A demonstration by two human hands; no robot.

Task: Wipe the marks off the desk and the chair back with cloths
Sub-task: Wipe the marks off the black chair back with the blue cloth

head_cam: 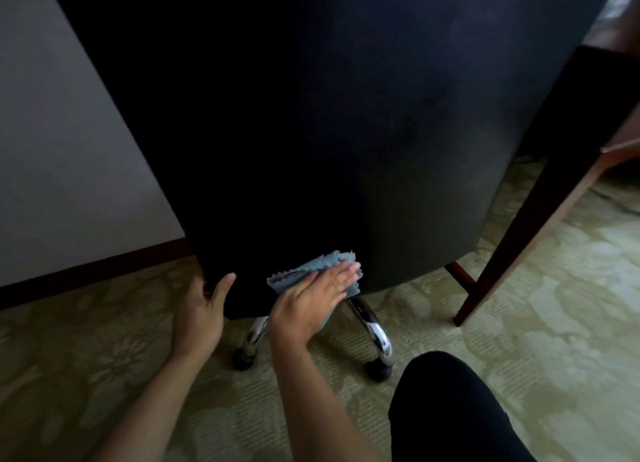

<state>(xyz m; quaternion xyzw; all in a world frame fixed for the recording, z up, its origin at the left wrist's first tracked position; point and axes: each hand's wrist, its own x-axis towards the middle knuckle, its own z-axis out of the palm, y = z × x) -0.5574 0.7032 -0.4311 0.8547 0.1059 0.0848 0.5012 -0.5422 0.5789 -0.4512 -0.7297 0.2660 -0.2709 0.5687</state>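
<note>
Two chrome chair legs [372,326] stand on patterned carpet [519,323] beside desk leg [512,233].

Blue cloth [313,271] low against black chair back [311,115]

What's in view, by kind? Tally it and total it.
Hands: 2, left hand, right hand
Cloth: 1
Chair back: 1
Castor wheels: 2, one, another
Desk: 1
Total: 7
</note>
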